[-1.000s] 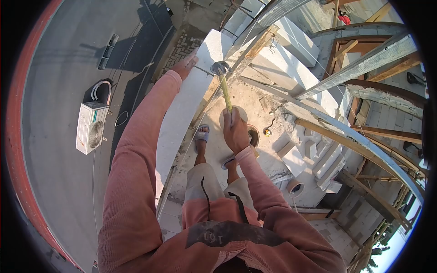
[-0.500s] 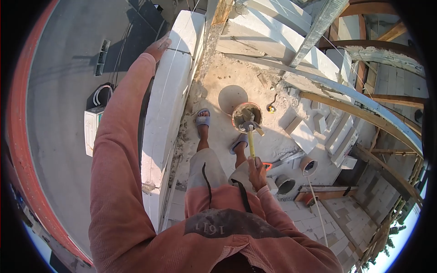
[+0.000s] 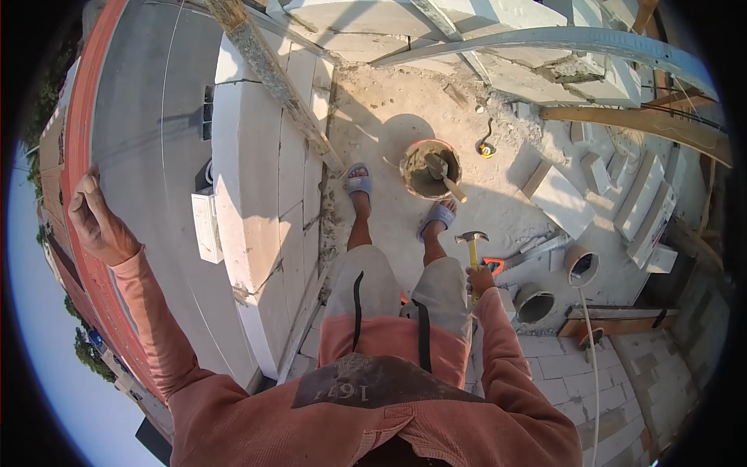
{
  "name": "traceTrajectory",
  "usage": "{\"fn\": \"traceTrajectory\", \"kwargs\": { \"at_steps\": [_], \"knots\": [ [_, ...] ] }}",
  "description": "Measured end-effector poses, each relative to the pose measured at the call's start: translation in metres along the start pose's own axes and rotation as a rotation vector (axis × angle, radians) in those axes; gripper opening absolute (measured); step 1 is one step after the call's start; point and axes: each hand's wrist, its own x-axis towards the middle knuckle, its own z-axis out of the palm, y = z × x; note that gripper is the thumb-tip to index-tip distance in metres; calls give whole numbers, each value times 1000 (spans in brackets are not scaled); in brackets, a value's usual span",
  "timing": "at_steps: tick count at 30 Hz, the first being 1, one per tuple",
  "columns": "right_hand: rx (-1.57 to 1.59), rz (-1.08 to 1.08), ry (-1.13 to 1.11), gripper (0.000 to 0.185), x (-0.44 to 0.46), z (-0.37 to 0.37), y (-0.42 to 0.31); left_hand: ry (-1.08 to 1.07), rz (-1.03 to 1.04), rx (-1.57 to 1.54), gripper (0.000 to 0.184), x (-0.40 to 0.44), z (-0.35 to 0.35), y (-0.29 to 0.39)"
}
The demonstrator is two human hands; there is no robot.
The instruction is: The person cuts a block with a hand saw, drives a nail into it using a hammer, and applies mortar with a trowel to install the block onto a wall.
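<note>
My right hand (image 3: 481, 279) is wrapped round the yellow handle of a claw hammer (image 3: 471, 238), its metal head uppermost, beside my right thigh. My left hand (image 3: 101, 222) is raised out to the left beyond the wall, fingers partly bent and apart, with nothing visible in it. The white block wall (image 3: 253, 171) stands between that hand and my legs. In front of my feet sits a bucket (image 3: 412, 183) of grey mortar, with a trowel (image 3: 445, 177) resting inside.
A tape measure (image 3: 486, 150) lies on the floor. To the right are loose white blocks (image 3: 560, 199), an orange-handled saw (image 3: 495, 265), and two more buckets. A wooden post (image 3: 272, 78) leans by the wall. A thin string (image 3: 163, 117) runs along the left side.
My left hand has left the wall top and swung out left. The hammer has moved from above the bucket down beside my right thigh. My view has shifted.
</note>
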Motion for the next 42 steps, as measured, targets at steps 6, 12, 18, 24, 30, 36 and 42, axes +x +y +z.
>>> {"fn": "traceTrajectory", "kwargs": {
  "at_steps": [6,12,18,24,30,36,42],
  "knots": [
    [-394,61,-5,33,158,-71,23,-1255,-428,10,30,-291,76,114],
    [-811,-86,245,52,237,-96,-11,-1541,-1042,-3,61,-471,13,127],
    [-703,-227,263,53,285,-111,-54,-1253,-1535,18,54,-487,-31,122],
    [-687,-355,393,40,313,-115,-36,-1186,-1678,-40,52,-508,-35,145],
    [-927,3,344,43,374,-124,39,-1199,-1580,22,53,-507,-35,158],
    [-743,-69,482,48,300,-79,-4,-924,-1993,-10,56,-492,-24,161],
    [-292,-383,311,70,315,-31,-45,-907,-1885,-30,53,-522,-37,164]
  ]
}}
